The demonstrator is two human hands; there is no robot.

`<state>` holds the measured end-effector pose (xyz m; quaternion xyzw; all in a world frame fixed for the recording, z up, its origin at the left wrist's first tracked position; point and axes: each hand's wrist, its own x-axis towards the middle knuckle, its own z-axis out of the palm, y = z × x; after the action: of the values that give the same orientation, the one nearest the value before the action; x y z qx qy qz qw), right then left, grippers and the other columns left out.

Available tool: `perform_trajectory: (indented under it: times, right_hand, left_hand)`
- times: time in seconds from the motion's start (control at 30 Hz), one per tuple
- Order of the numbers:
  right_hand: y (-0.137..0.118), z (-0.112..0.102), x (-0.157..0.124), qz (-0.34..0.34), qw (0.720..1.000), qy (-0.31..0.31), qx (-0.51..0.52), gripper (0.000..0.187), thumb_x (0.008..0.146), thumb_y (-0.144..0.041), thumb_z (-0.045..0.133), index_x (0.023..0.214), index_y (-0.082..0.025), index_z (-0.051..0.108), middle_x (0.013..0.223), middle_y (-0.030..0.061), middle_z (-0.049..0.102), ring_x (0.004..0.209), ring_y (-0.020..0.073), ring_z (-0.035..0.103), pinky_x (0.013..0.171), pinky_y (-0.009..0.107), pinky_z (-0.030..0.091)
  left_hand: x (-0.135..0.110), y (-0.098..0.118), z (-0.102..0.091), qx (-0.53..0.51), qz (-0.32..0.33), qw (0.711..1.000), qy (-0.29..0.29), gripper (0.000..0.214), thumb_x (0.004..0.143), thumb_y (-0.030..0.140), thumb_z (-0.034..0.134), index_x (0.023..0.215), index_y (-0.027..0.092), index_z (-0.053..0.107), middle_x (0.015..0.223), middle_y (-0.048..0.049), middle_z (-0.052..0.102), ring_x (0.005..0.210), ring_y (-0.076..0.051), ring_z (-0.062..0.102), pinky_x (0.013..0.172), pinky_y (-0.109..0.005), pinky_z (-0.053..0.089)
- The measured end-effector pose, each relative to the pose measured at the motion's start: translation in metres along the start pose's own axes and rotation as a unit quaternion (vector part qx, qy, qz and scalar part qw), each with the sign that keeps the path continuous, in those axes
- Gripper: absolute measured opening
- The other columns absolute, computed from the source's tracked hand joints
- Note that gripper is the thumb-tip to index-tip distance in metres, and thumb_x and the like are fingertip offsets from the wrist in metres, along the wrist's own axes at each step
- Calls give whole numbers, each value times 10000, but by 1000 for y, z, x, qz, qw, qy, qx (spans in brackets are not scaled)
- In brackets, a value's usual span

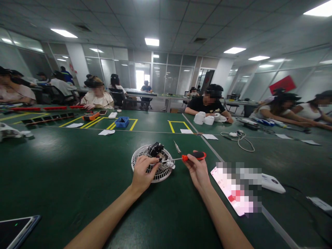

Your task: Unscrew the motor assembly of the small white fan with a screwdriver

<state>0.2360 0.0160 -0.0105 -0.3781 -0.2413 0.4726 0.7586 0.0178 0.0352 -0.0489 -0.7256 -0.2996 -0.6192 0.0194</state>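
Note:
In my right hand (199, 171) is a screwdriver (198, 155) with a red and black handle, its shaft pointing left. My left hand (143, 173) is pinched at the shaft's tip, around a small dark part (160, 159) too small to name. Both are over a round white fan grille (138, 152) lying on the green table. A black motor (156, 148) with wires and white pieces sits on the grille, partly behind my left fingers. Beyond my right hand lies a second, slim screwdriver (177, 147) with a clear handle.
A lit phone (228, 190) and a white device (272, 183) with a cable lie to the right. Another phone (18, 230) is at the lower left. Farther off are a blue bin (121, 122), white cups (199, 118), a coiled cable (242, 140) and several people seated around.

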Motion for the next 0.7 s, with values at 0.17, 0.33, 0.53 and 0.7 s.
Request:
perform_trajectory:
  times: [0.17,0.33,0.53,0.7]
  right_hand:
    - [1,-2,2,3,1000,4,10,539,516,-200,898,934,-244,561,748,-85,637,692,127,682,665,259,623]
    - [2,-3,1,6,1000,-1,25,449,531,-184,792,917,-240,571,763,-61,680,712,138,689,691,288,626]
    - [3,-2,2,0,1000,3,-7,388,534,-182,789,841,-224,556,745,-44,704,722,147,700,706,291,624]
    - [5,-3,3,0,1000,15,-21,402,541,-196,843,775,-224,517,674,-61,672,676,155,708,665,284,624]
  left_hand:
    - [1,1,0,-11,-19,1000,-14,80,882,234,747,951,215,712,800,5,728,722,-164,661,794,-358,499]
    - [0,2,1,-14,-43,999,-15,64,888,255,741,922,210,709,795,2,728,717,-165,660,784,-354,500]
    - [-1,-1,3,-24,-53,998,-7,106,876,256,755,960,210,710,841,-12,755,725,-170,677,783,-363,526]
    - [0,1,3,-24,-52,998,-5,120,882,275,748,973,208,708,852,-23,763,713,-172,683,771,-368,547]
